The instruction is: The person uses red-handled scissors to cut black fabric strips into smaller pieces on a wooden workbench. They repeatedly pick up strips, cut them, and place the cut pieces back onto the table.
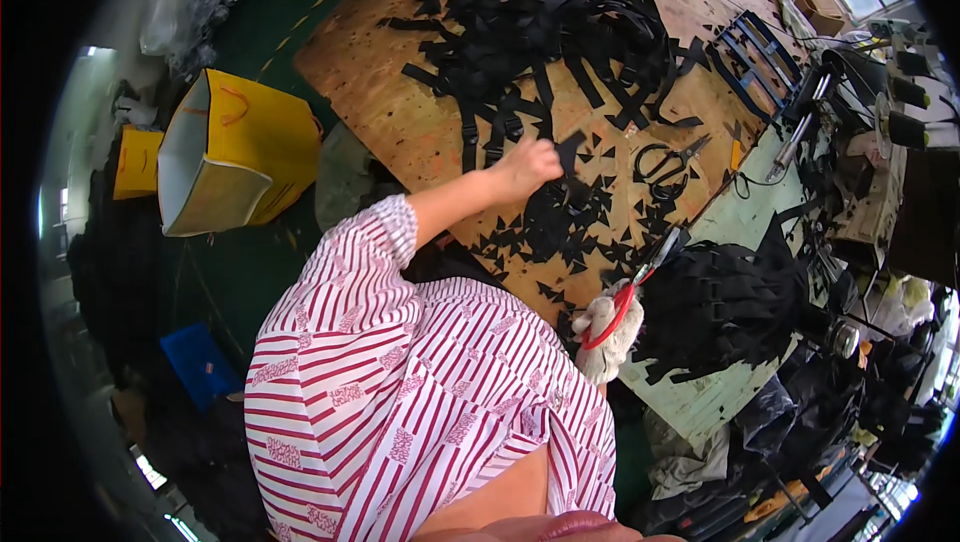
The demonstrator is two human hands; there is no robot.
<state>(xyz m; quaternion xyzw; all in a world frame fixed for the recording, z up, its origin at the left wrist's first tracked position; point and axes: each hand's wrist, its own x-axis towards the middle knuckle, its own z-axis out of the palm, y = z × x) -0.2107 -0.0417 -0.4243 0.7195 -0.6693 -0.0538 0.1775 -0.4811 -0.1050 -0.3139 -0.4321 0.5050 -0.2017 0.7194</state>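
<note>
My left hand (525,170) is closed over the wooden table, its fingers pinching a black webbing strap (570,150) whose end sticks out past the knuckles. Below it lies a heap of small black triangular offcuts (560,217). My right hand (612,337), in a whitish glove, grips red-handled scissors (624,302) near the table's front edge. Their blades point up and to the right; how far apart they are is hard to make out. A big tangle of black straps (560,27), some with buckles, covers the far part of the table.
Black-handled scissors (662,168) lie on the table (350,52) to the right. More black straps (725,297) are piled on a pale green surface (700,407). A blue rack (757,62) stands at the far right. Leftward are a yellow bag (265,157) and a blue box (198,364).
</note>
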